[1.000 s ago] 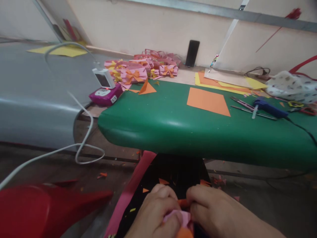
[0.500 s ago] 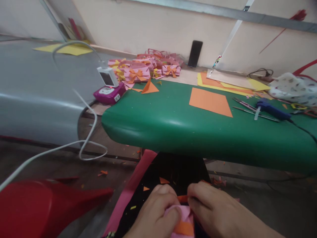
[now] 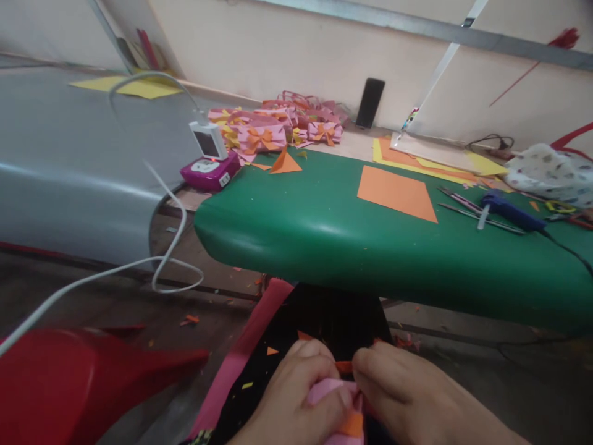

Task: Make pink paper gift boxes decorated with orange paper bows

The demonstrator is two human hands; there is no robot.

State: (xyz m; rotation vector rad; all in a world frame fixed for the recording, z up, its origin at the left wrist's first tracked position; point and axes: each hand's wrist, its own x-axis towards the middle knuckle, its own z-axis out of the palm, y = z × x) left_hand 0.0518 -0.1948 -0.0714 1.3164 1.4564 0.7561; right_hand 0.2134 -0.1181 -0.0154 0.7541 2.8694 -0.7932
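Note:
Low in front of me, over my lap, a pink folded-paper piece (image 3: 328, 389) with an orange paper strip (image 3: 351, 425) across it is held in both hands. My left hand (image 3: 301, 392) wraps it, the thumb pressed on its upper face. Closed at the piece's right side is my right hand (image 3: 403, 386), its fingertips pinched against the paper and partly hidden. Another bit of orange paper (image 3: 343, 366) shows between the two hands. Small orange and yellow scraps lie on the dark cloth over my lap.
Ahead is a green-covered table (image 3: 296, 228) bearing an orange sheet (image 3: 397, 193), a blue glue gun (image 3: 512, 210) and tweezers. Finished-looking pink paper pieces with bows (image 3: 262, 137) are heaped behind. A purple device (image 3: 210, 173) with a white cable stands left, above a red chair (image 3: 55, 389).
The view has shifted slightly. The left thumb has slid a little to the right over the pink paper piece, covering more of the orange strip. Both hands keep their hold.

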